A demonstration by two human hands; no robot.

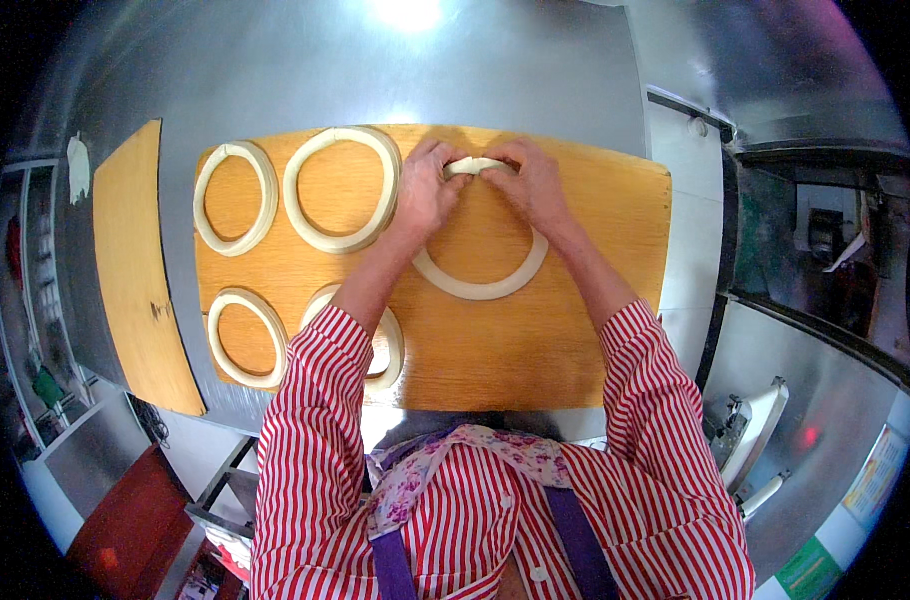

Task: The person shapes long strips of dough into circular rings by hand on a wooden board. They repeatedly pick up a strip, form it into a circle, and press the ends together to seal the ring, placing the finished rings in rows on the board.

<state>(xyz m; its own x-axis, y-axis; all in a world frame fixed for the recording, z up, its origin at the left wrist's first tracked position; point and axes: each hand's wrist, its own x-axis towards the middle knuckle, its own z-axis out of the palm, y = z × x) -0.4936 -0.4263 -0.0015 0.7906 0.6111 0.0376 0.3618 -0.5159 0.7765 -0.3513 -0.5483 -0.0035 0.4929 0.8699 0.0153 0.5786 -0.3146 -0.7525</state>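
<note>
A dough ring (482, 290) lies on the wooden board (535, 350), right of the others. At its far side my left hand (432, 185) and my right hand (528, 182) pinch the dough on either side of a visible seam, fingers closed round it. Part of the ring's left and right sides is hidden under my hands and wrists. To the left lie more dough rings: a far-left one (269, 198), a large one (386, 190) beside it, a near-left one (280, 345), and another (395, 340) partly covered by my left forearm.
The board rests on a shiny metal table (475, 80). A second, narrower wooden board (140, 280) is at the left. Beyond the table's right side stands a dark-framed cabinet or opening (825, 220). A dark red surface (135, 530) sits low at the left.
</note>
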